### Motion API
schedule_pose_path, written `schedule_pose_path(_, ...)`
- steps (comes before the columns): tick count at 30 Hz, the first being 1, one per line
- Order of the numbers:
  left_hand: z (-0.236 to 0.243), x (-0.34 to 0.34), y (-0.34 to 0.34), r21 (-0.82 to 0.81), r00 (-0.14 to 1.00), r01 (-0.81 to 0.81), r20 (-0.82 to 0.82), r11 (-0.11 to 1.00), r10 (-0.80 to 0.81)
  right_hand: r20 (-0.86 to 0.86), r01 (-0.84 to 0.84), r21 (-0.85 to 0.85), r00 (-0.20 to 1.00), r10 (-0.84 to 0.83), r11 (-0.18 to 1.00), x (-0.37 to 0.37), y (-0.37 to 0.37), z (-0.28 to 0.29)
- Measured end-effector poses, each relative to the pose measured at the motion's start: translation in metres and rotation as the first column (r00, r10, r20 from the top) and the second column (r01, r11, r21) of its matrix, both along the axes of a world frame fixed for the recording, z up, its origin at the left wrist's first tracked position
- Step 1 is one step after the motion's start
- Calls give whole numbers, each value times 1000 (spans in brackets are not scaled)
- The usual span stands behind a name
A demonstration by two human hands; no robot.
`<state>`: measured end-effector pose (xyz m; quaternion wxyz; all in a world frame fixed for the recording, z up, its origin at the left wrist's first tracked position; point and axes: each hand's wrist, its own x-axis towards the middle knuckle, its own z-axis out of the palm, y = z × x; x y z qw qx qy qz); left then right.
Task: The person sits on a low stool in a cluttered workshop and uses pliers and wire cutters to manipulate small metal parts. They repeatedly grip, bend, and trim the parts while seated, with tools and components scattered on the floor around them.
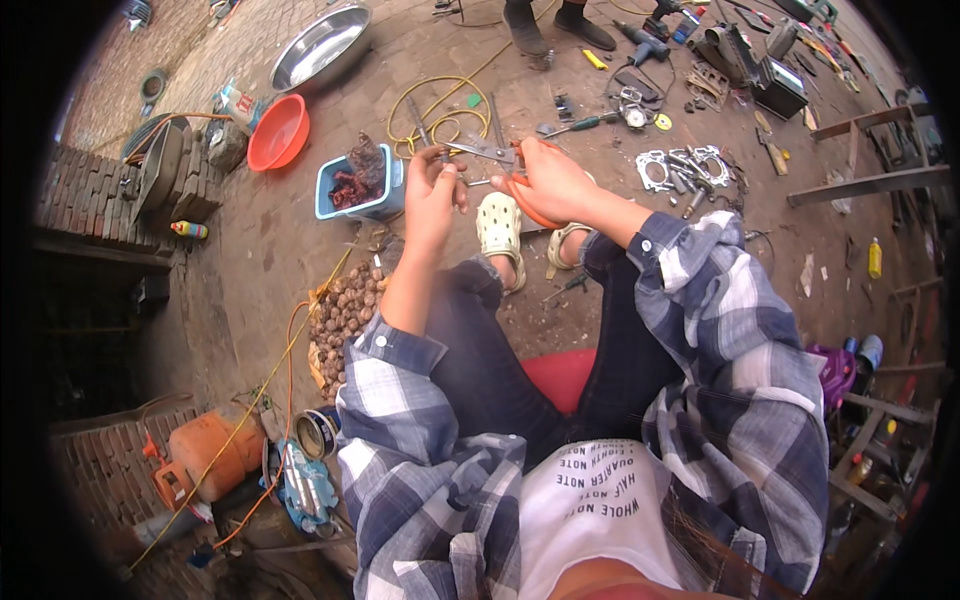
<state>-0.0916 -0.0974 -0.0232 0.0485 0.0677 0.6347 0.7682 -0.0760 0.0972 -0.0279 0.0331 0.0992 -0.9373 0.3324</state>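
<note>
My right hand (548, 185) is closed round the orange handles of a pair of scissors (480, 152). The metal blades point left toward my left hand (432, 195). Its fingers are bent in a pinch close to the blade tips; what they hold, if anything, is too small to name. Both hands are raised in front of my knees, above my cream clogs (498, 225). To the left of my left hand stands a blue tub (378, 209) with dark reddish pieces in it. A heap of round brown walnut-like things (345, 310) lies beside my left leg.
A red basin (279, 132) and a large metal basin (322, 48) stand at the far left. Ahead lies a coiled yellow hose (440, 85). Metal gaskets (655, 170), tools and a battery (780, 88) litter the right. An orange gas cylinder (212, 455) is at lower left. Another person's shoes (525, 30) show ahead.
</note>
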Motion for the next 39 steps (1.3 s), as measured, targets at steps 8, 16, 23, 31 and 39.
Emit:
schedule_pose_path(8, 7, 5, 4, -45, 997, 31, 78, 998, -28, -269, -39, 110, 961, 68, 993, -1, -1, 2)
schedule_pose_path(16, -4, 0, -2, 10, 993, 93, 74, 996, -94, -276, -3, 108, 961, 33, 994, 2, -4, 9)
schedule_pose_path(23, 0, 5, 4, -280, 987, -103, -146, 954, 63, -140, -22, 129, 989, 40, 991, 8, -6, 14)
schedule_pose_path(31, 2, 7, 4, -248, 971, -145, -220, 958, 90, -131, -23, 172, 990, 45, 985, 11, -7, 19)
schedule_pose_path(39, 0, 7, 2, -226, 975, -123, -207, 966, 76, -138, -24, 171, 989, 48, 985, 10, -6, 17)
